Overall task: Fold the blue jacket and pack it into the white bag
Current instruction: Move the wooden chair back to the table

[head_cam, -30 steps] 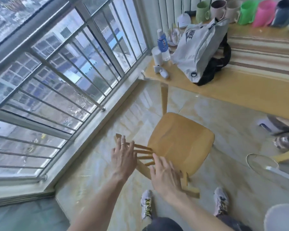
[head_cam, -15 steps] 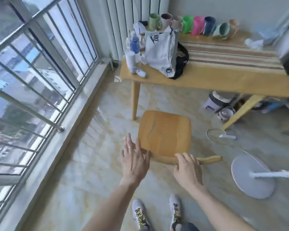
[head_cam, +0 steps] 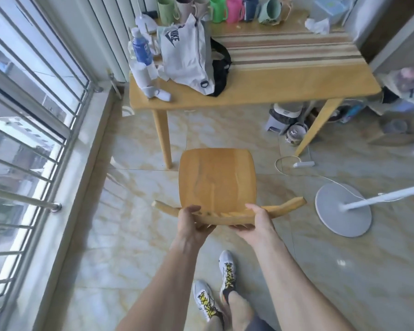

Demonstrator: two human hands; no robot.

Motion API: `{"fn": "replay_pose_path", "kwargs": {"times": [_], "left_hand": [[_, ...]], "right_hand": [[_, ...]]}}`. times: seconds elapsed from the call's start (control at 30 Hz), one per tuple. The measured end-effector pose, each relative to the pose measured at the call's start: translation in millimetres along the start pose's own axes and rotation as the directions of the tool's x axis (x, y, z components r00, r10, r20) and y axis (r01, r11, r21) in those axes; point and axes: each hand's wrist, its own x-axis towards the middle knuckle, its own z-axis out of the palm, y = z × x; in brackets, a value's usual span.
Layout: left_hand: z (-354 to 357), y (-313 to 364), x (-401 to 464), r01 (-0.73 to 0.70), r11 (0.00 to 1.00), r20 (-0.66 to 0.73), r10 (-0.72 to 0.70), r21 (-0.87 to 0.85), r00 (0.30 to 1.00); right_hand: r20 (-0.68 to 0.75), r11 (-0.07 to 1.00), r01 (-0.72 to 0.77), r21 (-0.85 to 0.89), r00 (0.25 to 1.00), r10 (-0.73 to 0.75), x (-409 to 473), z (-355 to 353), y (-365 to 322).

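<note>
The white bag (head_cam: 187, 56) with a dark logo stands on the left part of the wooden table (head_cam: 261, 89), a black strap bunched at its right side. No blue jacket shows anywhere. A wooden chair (head_cam: 216, 180) stands on the floor in front of the table, its seat facing me. My left hand (head_cam: 193, 222) and my right hand (head_cam: 256, 222) both grip the curved backrest rail of the chair, thumbs on top and fingers underneath.
A blue bottle (head_cam: 141, 47) and small white containers sit at the table's left end, a row of coloured mugs (head_cam: 227, 8) at the back. A white fan base (head_cam: 343, 209) with cable lies on the floor at right. A barred window (head_cam: 34, 115) lines the left. Clutter sits under the table.
Both hands went from hovering open over the chair's back to gripping its backrest rail. The view swung right, so the chair now faces me squarely in front of the table.
</note>
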Motion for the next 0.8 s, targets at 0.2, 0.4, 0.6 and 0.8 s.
{"fn": "replay_pose_path", "kwargs": {"times": [0.2,0.4,0.6,0.8], "left_hand": [[3,8,8,0.025,1.000,0.009,-0.025,0.003,1.000],[31,32,3,0.020,1.000,-0.011,-0.020,0.017,1.000],[100,68,-15,-0.041,0.998,0.073,0.044,-0.039,0.996],[152,87,4,-0.112,0.993,0.060,0.113,-0.020,0.992]], "right_hand": [[0.153,0.997,0.047,-0.054,0.988,-0.038,5,-7,-6],[0.154,0.999,0.043,-0.024,0.987,-0.039,9,18,-38],[0.216,0.998,0.061,0.005,0.975,-0.061,4,62,-103],[0.307,0.998,0.051,0.025,0.950,-0.057,15,87,-155]]}}
